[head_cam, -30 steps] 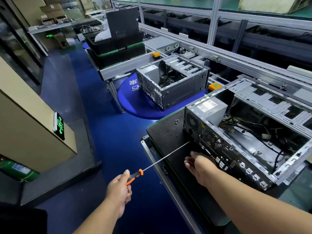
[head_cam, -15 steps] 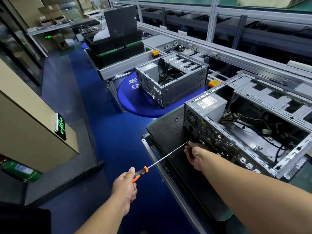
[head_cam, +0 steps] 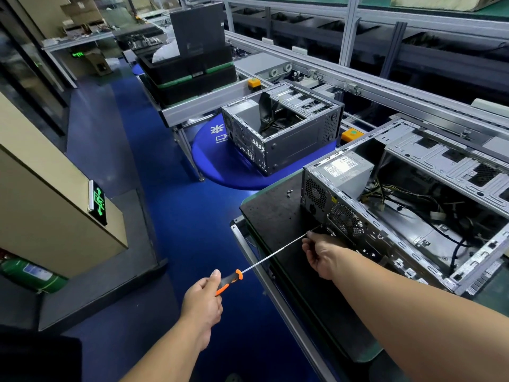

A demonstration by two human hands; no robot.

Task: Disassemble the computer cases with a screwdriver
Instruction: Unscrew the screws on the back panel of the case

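Both hands' fingers on screwdriver (shaft, handle)

Bare mat is lying open at centre; loose screws and the case are blocking rightward.

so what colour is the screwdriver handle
Black with orange trim on the screwdriver handle, held in the left hand; the head view shows it.

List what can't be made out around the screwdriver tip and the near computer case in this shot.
Head view only:
- Screwdriver tip and its screw: hidden behind the right hand.
- Right hand's fingertips: turned away, so their hold is unclear.
- Near computer case: its right end is cut off by the frame edge.
- Loose screws on the black mat: too small to count.
- Left hand grips the handle.
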